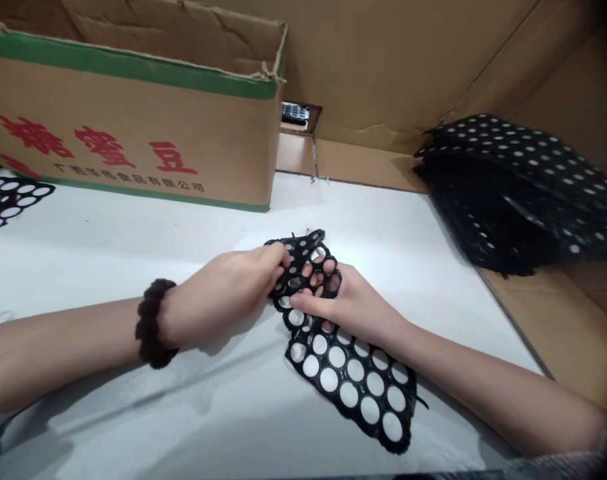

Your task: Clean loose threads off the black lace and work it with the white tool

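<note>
Between both hands, over the middle of the white table, is a thin black sheet full of round holes point(356, 370). My left hand point(238, 280), with a dark scrunchie point(156, 323) on its wrist, pinches the sheet's far left part. My right hand point(350, 297) grips it around the middle, the thumb on top and fingertips showing through the holes. The far part is bunched and folded with smaller holes, while the near part hangs flat toward the front. A short thread-like strip sticks out at its lower right corner.
A cardboard box point(133, 133) with green edges and red print stands at the back left. Another perforated black sheet point(13, 200) lies at the left. A stack of black perforated sheets point(523, 187) leans at the right. Cardboard walls point(373, 80) surround the white table point(223, 413).
</note>
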Tool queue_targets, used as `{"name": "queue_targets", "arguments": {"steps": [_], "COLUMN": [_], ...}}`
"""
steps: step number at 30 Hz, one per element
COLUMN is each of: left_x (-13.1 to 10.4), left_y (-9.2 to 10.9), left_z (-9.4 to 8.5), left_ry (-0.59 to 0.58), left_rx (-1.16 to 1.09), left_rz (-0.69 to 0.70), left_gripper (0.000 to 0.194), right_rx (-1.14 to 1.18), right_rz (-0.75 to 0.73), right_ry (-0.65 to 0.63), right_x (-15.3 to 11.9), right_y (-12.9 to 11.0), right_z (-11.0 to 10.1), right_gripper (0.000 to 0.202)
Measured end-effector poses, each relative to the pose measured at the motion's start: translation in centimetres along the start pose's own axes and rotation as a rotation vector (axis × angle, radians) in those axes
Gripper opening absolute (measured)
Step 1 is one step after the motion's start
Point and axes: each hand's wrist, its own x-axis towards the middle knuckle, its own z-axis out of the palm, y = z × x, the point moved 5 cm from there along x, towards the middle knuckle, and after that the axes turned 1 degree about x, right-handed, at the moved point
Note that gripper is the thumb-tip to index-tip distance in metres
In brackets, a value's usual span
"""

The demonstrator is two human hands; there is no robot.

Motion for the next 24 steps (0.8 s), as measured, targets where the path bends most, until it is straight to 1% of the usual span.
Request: {"name": "queue_targets", "arguments": {"steps": [3, 5, 10, 15, 18, 19, 20, 21, 22, 23, 24], "left_x": [-0.4, -0.5, -0.4, -0.4, -0.2, 0.0, 0.3, 0.6, 0.8, 0.8, 0.7], "left_y": [0.3, 0.4, 0.8, 1.1, 1.5, 1.4, 1.0, 0.3, -1.0, -2.7, -4.8], "left_z": [0.9, 1.3, 1.4, 1.2, 1.7, 1.7, 1.4, 0.5, -1.1, -3.4, -6.3], "left_ry": [-0.075, -0.104, -0.1, -0.15, -0.164, -0.148, -0.104, -0.023, 0.104, 0.242, 0.375], "left_rx": [-0.037, -0.05, -0.022, -0.176, -0.208, -0.208, -0.197, -0.163, -0.101, -0.027, 0.065], "left_rz": [0.03, 0.049, 0.114, 0.095, 0.062, 0.035, -0.003, -0.054, -0.116, -0.181, -0.249], "left_gripper": [0.015, 0.014, 0.011, 0.018, 0.017, 0.016, 0.015, 0.015, 0.016, 0.018, 0.02], "right_rx": [-0.009, -0.001, 0.02, -0.017, -0.002, 0.027, 0.065, 0.102, 0.134, 0.156, 0.164], "right_rz": [-0.016, -0.034, -0.005, -0.058, -0.094, -0.096, -0.09, -0.079, -0.065, -0.049, -0.034], "right_ry": [0.035, 0.052, 0.112, 0.165, 0.143, 0.118, 0.091, 0.065, 0.049, 0.042, 0.034], "right_x": [0.1, 0.1, 0.0, -0.1, 0.0, 0.1, 0.1, 0.1, 0.1, 0.0, 0.0], "right_y": [0.0, -0.1, 0.4, 0.1, -0.1, -0.1, -0.1, 0.0, 0.1, 0.2, 0.3], "right_z": [-0.1, -0.2, -0.3, -0.3, -0.3, -0.2, -0.1, -0.1, -0.1, -0.1, -0.1], "right_gripper": [0.017, 0.015, 0.017, 0.017, 0.016, 0.016, 0.016, 0.016, 0.017, 0.018, 0.018]}}
